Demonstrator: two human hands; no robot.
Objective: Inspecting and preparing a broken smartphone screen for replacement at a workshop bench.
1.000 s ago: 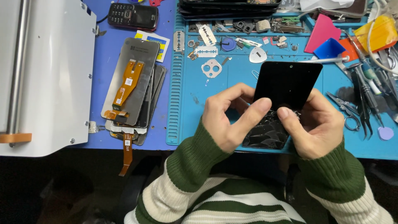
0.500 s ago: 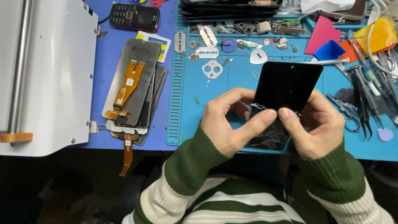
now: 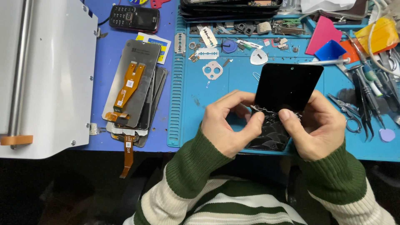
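Fingers of both hands are pinched on one cracked black phone screen point(image 3: 287, 89), held tilted over the blue work mat point(image 3: 216, 96). Left hand point(image 3: 229, 123) is closed on the screen's left edge, thumb tip pressed at the shattered band across its middle. Right hand point(image 3: 318, 127) is closed on the right edge, thumb tip met at the same cracked line. Lower half of the screen is seen splintered; upper half is intact and glossy.

Counted relative to the mat: one stack of phone display panels point(image 3: 133, 89) is laid just left of it, top panel face down with one orange flex cable; at least three panels are made out. One small keypad phone point(image 3: 134, 17) is placed above that stack. One white machine housing point(image 3: 46, 75) is set further left. Two razor blades point(image 3: 207, 53) are seen near the mat's top edge, one metal camera-hole plate point(image 3: 212, 69) just below them. Tweezers and scissors point(image 3: 354, 108) are laid at the mat's right side.

Against half a second earlier, grip and screen position are barely changed; the thumbs are kept at the crack.
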